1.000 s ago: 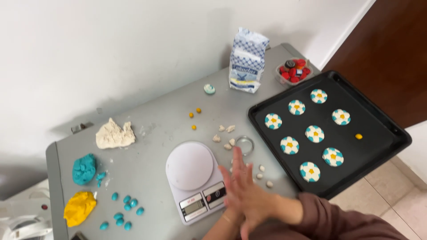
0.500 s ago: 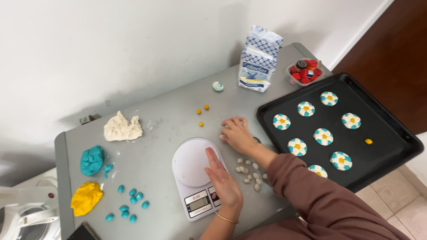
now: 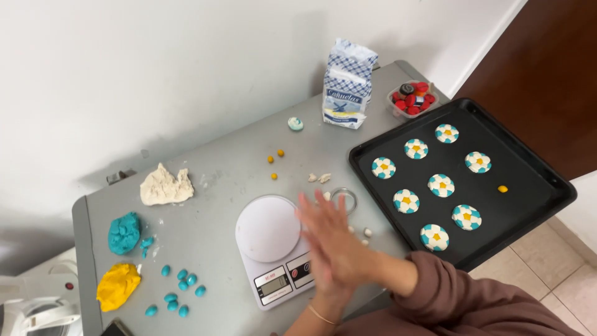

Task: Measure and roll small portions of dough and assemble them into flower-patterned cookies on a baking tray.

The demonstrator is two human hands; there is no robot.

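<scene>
Grey table; blurred, overlapping hands.

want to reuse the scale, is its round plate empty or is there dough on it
Empty: the white round plate of the kitchen scale shows bare, with no dough on it; the hands are pressed together beside it.

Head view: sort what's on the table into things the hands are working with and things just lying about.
In hand:
hands, pressed together
white dough bits
ring cutter
kitchen scale

Lying about:
flour bag
tub of red pieces
teal dough
yellow dough
baking tray
</scene>
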